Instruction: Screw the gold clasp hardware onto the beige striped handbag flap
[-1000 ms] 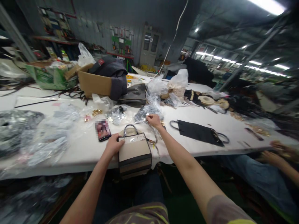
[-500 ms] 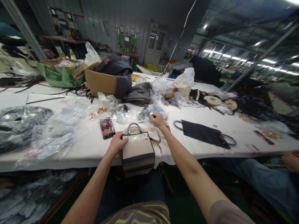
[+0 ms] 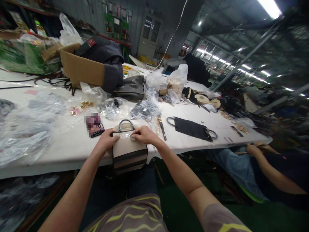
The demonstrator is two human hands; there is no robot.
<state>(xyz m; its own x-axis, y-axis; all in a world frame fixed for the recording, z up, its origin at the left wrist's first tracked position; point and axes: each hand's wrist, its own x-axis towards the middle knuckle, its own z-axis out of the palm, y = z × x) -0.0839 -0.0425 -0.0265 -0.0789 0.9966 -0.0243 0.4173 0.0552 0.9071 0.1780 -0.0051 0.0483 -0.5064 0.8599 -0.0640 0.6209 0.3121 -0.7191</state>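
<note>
A beige handbag (image 3: 130, 149) with dark and brown bands leans over the table's front edge, its wrapped loop handle (image 3: 126, 121) pointing up. My left hand (image 3: 107, 140) grips its top left corner, thumb on the front face. At the bag's upper edge, the fingers of my right hand (image 3: 144, 134) are pinched together beside a small silver metal plate (image 3: 127, 135). Whatever those fingers hold is too small to make out. To the right of the bag lies a dark-handled tool (image 3: 163, 129) by some gold hardware (image 3: 159, 119).
A phone (image 3: 98, 129) lies left of the bag, near crumpled plastic bags (image 3: 29, 129). Farther back stands a cardboard box (image 3: 82, 69) full of dark material. On the right lies a black panel with handles (image 3: 190, 126); beyond it, a co-worker's hand (image 3: 253, 149) shows.
My right hand has come back from the plastic-wrapped pile to the bag's front by the silver plate. My left hand still holds the corner. The view has turned rightward.
</note>
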